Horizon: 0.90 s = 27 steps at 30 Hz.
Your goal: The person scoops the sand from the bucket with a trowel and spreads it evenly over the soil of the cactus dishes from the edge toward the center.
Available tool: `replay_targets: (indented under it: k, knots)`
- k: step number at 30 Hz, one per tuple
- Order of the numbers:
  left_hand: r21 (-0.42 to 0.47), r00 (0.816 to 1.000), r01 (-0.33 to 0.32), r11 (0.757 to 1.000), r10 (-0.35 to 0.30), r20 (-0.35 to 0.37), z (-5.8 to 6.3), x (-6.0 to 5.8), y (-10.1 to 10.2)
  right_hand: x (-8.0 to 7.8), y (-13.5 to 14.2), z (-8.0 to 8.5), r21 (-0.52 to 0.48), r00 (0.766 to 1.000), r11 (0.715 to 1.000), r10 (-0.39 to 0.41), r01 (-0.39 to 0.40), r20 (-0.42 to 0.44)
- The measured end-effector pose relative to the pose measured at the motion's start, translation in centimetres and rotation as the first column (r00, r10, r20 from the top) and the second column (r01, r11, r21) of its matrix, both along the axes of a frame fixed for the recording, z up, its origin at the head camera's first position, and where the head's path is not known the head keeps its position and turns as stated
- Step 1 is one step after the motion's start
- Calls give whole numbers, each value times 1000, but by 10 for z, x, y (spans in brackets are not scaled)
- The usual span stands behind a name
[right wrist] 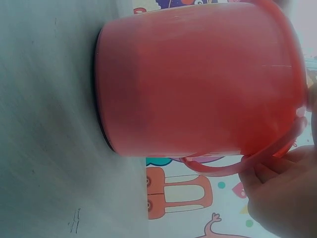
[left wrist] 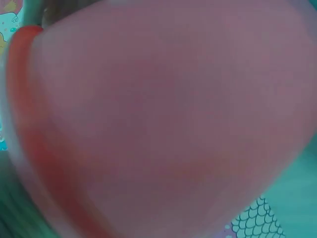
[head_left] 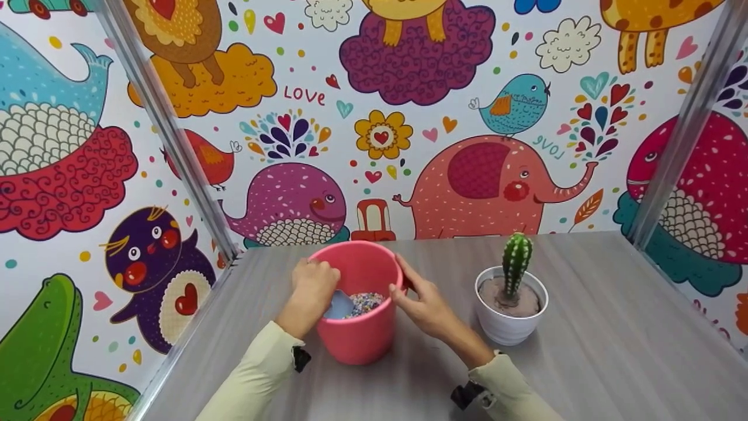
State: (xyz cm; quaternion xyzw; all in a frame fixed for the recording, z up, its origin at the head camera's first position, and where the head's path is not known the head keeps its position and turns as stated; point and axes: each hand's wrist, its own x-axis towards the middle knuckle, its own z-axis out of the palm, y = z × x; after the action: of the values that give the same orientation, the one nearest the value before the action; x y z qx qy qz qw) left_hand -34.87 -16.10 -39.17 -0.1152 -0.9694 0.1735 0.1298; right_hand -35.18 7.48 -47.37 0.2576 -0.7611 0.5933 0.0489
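Observation:
A pink bucket (head_left: 356,339) stands upright on the table, with small multicoloured pellets (head_left: 368,302) inside. My left hand (head_left: 310,292) is at the bucket's left rim, fingers curled round a light blue scoop (head_left: 339,305) whose blade dips into the pellets. In the left wrist view the bucket's blurred wall (left wrist: 173,109) fills nearly everything, and the hand is mostly hidden. My right hand (head_left: 429,307) grips the right side of the rim, thumb toward the front. The right wrist view shows its fingers (right wrist: 265,171) by the bucket's hanging pink handle (right wrist: 223,171).
To the right of the bucket a small cactus (head_left: 517,266) grows in a white ribbed pot (head_left: 511,327), near my right forearm. Grey wood-grain table (head_left: 608,327) runs back to a wall with cartoon animals (head_left: 479,193). Metal posts (head_left: 175,140) stand at both back corners.

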Motion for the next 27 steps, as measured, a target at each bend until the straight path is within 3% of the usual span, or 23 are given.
replay_targets:
  k: [7, 11, 14, 19, 27]
  knots:
    - [39, 999, 25, 999, -27, 42, 1, -4, -7, 0, -1, -1, 6, 1000, 1000, -7, 7, 2]
    - [53, 993, 57, 997, -62, 103, 5, -4, -11, 1, -1, 0, -8, 1000, 1000, 2, -2, -3]
    - [71, 979, 100, 992, -111, 174, 8, -6, -15, 1, -1, 0, -16, 1000, 1000, 10, -10, -5]
    - [155, 939, 150, 976, -190, 286, 10, -12, -22, 1, -1, 0, -16, 1000, 1000, 11, -11, -4]
    - [208, 917, 180, 961, -240, 319, 11, -15, -27, 1, 0, 1, -11, 1000, 1000, 9, -9, -4]
